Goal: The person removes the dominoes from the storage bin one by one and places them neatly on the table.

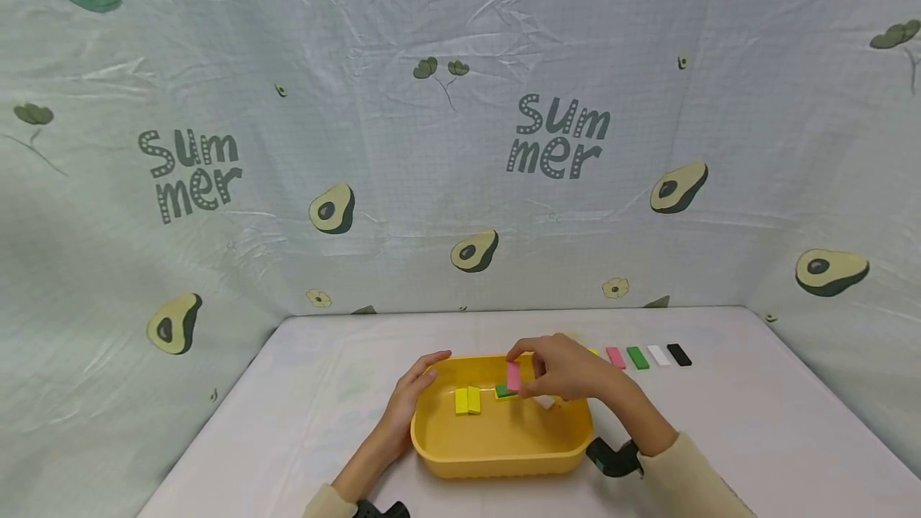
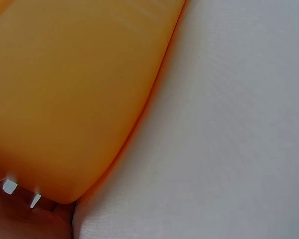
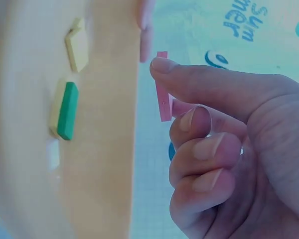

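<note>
Thumb (image 3: 164, 69) and index finger of the right hand (image 1: 566, 368) pinched a small pink rectangular block (image 1: 513, 376), its other fingers (image 3: 204, 149) curled toward the palm. That block was held upright above the inside of a yellow-orange, round-cornered plastic basin (image 1: 504, 466), near its far wall and apart from the pieces inside. The left hand (image 1: 404, 404) was open along the basin's left side, its fingers fairly straight and touching the outer wall near the rim.

Inside the basin, two small yellow rectangular blocks (image 1: 468, 400) lay side by side, left of centre. To their right, a green rectangular block (image 1: 505, 391) lay against a yellow one, just beyond the lower end of the pink block in the head view. A pale block (image 1: 545, 402) was partly hidden by the right hand.

The basin sat on a white-covered counter (image 1: 719, 422). On its far right part, a loose row held a second pink block (image 1: 615, 357), a second green block (image 1: 637, 358), a white block (image 1: 658, 356) and a black block (image 1: 679, 355), each slightly apart. A pale sheet (image 1: 403, 142) printed with avocados, leaves and the word "summer" hung behind.
</note>
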A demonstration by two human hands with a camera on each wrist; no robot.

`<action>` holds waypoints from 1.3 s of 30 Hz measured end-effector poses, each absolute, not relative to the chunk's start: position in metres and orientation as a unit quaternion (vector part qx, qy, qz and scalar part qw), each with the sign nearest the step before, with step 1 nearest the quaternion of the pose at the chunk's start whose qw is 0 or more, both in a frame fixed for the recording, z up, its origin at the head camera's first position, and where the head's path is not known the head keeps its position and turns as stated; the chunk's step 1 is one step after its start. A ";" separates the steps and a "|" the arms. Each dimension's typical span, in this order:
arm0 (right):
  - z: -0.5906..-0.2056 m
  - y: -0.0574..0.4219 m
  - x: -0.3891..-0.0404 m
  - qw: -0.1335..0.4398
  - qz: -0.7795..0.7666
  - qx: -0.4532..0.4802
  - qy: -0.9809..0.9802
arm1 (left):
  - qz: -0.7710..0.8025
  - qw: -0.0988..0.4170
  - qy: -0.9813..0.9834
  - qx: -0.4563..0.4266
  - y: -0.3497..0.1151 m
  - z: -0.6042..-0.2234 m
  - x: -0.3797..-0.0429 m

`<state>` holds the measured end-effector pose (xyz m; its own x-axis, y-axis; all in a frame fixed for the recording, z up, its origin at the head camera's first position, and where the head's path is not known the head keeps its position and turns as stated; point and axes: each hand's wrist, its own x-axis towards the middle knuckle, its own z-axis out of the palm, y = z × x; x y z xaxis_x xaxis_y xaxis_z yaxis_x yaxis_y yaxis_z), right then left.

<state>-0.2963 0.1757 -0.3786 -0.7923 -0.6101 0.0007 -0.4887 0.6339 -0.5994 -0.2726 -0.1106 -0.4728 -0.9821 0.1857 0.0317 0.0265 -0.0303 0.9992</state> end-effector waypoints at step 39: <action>-0.379 0.291 -0.302 0.069 -0.309 -0.278 0.907 | 0.711 0.056 0.697 0.072 -0.110 -0.472 -0.275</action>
<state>-0.3019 0.2910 -0.3790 -0.8364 -0.5462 0.0464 -0.4607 0.6546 -0.5993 -0.2754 -0.1100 -0.4722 -0.9833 0.1800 0.0256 0.0221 -0.0215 0.9995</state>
